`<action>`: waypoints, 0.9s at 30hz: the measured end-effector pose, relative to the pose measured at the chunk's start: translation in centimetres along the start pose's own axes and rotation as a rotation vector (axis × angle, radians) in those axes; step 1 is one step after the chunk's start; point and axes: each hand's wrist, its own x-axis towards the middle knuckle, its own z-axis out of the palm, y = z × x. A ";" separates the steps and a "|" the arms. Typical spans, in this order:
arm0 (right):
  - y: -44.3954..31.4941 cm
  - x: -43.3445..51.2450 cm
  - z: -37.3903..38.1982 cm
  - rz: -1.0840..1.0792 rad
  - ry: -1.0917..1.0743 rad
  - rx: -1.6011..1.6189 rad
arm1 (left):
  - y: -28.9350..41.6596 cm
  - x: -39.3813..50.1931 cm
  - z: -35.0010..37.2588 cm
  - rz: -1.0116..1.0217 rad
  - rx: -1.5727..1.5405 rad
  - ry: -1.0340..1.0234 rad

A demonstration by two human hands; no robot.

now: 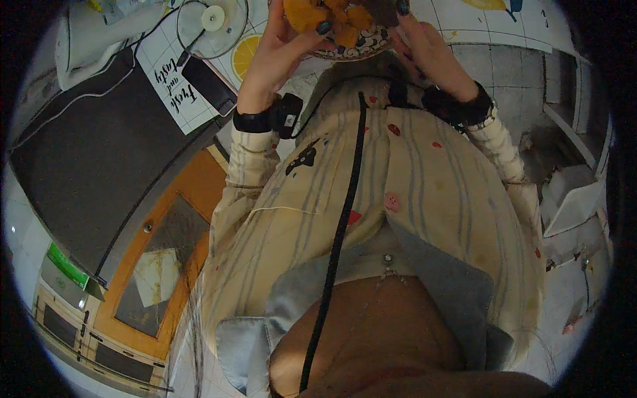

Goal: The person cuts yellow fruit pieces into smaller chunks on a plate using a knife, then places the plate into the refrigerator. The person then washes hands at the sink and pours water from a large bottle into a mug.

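Observation:
A patterned bowl [366, 47] is at the top edge of the view, partly cut off. Chunks of orange food [343, 22], perhaps cooked pumpkin, fill it, and a dark piece [382, 11] lies at its right side. My left hand [283, 57] grips the bowl's left side, thumb over the rim against the food. On the opposite side, my right hand [423, 52] holds the bowl, its thumb up beside the dark piece. Several fingers of both hands are hidden under or behind the bowl.
Left of my left hand, a glass pot lid [212, 37] and a smartphone [209, 87] lie on a printed tablecloth [159, 84]. A pale cable [84, 102] crosses the dark surface. Further down stands an orange-framed cabinet door [164, 268]. A white bin-like container [572, 199] is at right.

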 end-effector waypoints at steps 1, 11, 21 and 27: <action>-0.2 -0.1 0.4 -0.141 0.075 -0.067 | 0.1 0.0 0.0 0.016 -0.132 0.017; -1.1 -0.3 0.2 -0.053 0.012 0.055 | -0.2 0.9 -1.0 -0.089 -0.305 -0.068; -2.4 -0.4 0.0 -0.210 -0.095 -0.460 | 1.6 0.6 -0.3 -0.254 0.223 -0.150; -2.5 -0.2 -0.3 -0.227 -0.148 -0.521 | 1.4 0.2 -1.1 0.072 0.881 -0.223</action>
